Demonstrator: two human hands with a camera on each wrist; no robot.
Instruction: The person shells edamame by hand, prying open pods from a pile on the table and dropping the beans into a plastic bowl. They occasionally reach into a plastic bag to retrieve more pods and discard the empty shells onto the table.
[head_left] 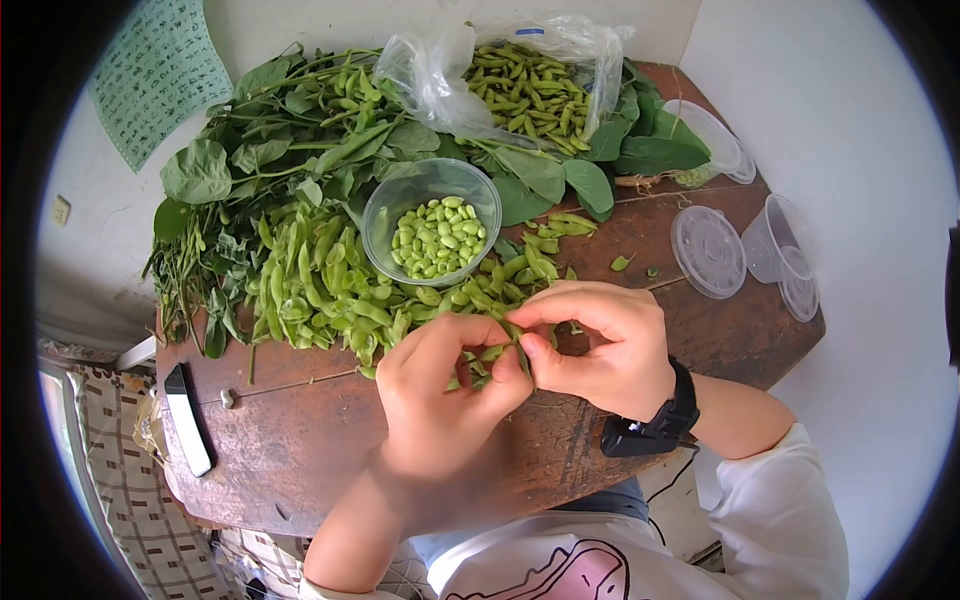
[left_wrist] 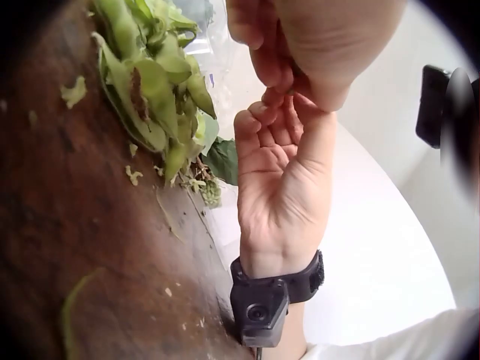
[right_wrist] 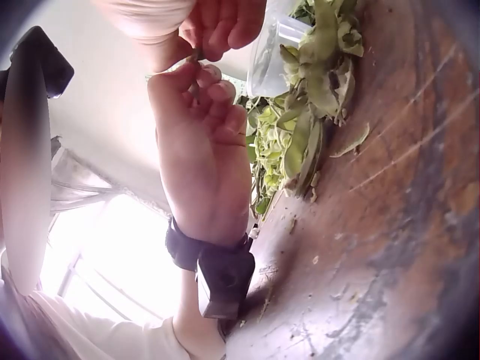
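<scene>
Both hands meet over the front of the pile of green soybean pods (head_left: pixel 330 270). My left hand (head_left: pixel 440 385) and right hand (head_left: pixel 610 340) pinch a small green pod (head_left: pixel 513 328) between thumbs and forefingers, fingertips close together. Most of that pod is hidden by the fingers; in the right wrist view only a thin dark-green bit shows between the hands. Just beyond them stands a clear round plastic bowl (head_left: pixel 375 225), with shelled green beans (head_left: pixel 438 238) inside it.
Leafy stalks (head_left: pixel 270 150) cover the back left, beside a plastic bag (head_left: pixel 430 85) of pods. Lids (head_left: pixel 708 250) and a clear cup (head_left: pixel 765 240) lie at right. A phone (head_left: pixel 188 420) lies at the left edge of the wooden table (head_left: pixel 300 430).
</scene>
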